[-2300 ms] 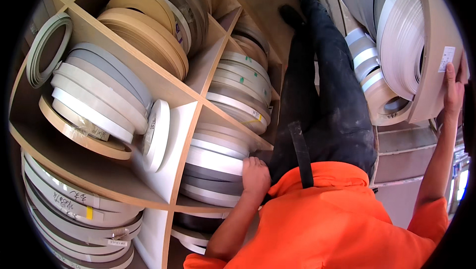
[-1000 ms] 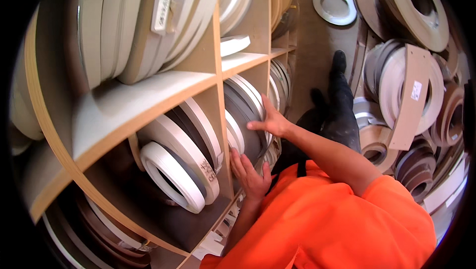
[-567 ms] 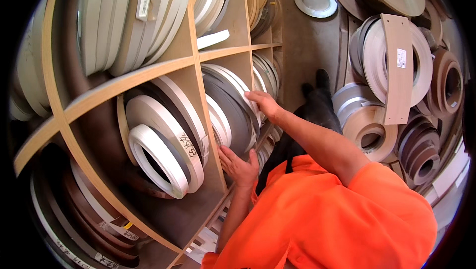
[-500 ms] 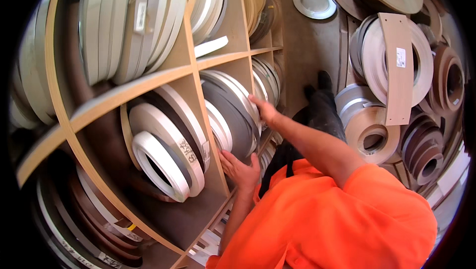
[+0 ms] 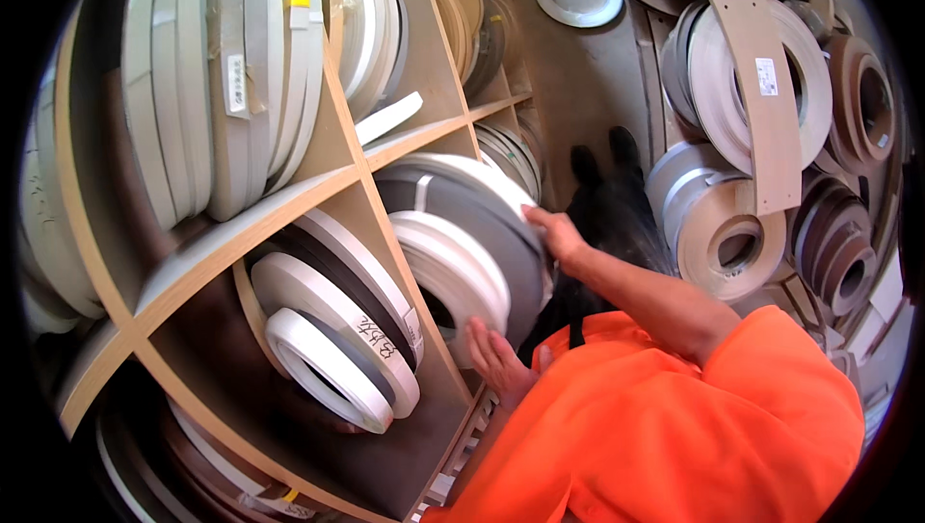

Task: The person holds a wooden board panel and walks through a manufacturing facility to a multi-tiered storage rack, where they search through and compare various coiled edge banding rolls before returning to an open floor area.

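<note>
Both my hands are at a group of upright edge-banding rolls in a shelf compartment. My right hand (image 5: 554,234) has its fingers closed on the outer edge of a large white roll (image 5: 487,174) at the far side of the group. A grey roll (image 5: 462,203) stands beside it, with a light strip across its rim. In front of that leans a smaller pair of white rolls (image 5: 467,251). My left hand (image 5: 498,359) lies against their near lower edge, fingers stretched out and touching. The undersides of the rolls are hidden.
A wooden divider (image 5: 390,234) separates this compartment from one holding white and dark rolls (image 5: 332,369). Larger grey-white rolls (image 5: 226,90) fill the shelf above. On the right, brown and beige rolls (image 5: 732,244) are stacked, one with a flat board (image 5: 761,104) against it.
The large white and grey rolls have come outward from the compartment, toward me, with my right hand on them. My left hand has moved from beside the divider onto the smaller white rolls.
</note>
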The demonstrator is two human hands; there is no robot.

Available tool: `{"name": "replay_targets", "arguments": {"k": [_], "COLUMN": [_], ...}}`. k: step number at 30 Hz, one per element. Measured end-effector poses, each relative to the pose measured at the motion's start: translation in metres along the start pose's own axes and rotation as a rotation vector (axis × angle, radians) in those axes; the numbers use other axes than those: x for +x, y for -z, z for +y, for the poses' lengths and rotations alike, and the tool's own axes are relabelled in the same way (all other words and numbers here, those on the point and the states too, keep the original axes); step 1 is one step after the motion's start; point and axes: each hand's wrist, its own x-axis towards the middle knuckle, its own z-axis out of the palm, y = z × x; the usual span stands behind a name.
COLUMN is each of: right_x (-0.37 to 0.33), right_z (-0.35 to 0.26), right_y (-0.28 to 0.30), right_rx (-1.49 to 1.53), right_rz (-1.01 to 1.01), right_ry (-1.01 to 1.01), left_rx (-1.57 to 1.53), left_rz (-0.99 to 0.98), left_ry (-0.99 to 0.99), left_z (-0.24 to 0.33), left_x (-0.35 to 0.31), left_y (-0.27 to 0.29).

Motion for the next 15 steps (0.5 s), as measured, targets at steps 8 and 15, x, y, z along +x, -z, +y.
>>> {"name": "replay_targets", "arguments": {"k": [8, 15], "right_x": [-0.001, -0.005], "right_z": [-0.010, -0.008], "right_y": [0.088, 0.091], "right_rx": [0.278, 0.176], "right_rz": [0.072, 0.118], "right_ry": [-0.007, 0.054], "left_rx": [-0.641, -1.486], "left_rz": [-0.191, -0.209], "left_ry": [0.412, 1.245], "left_z": [-0.030, -0.028], "left_x": [0.048, 0.135], "left_y": [-0.004, -0.078]}}
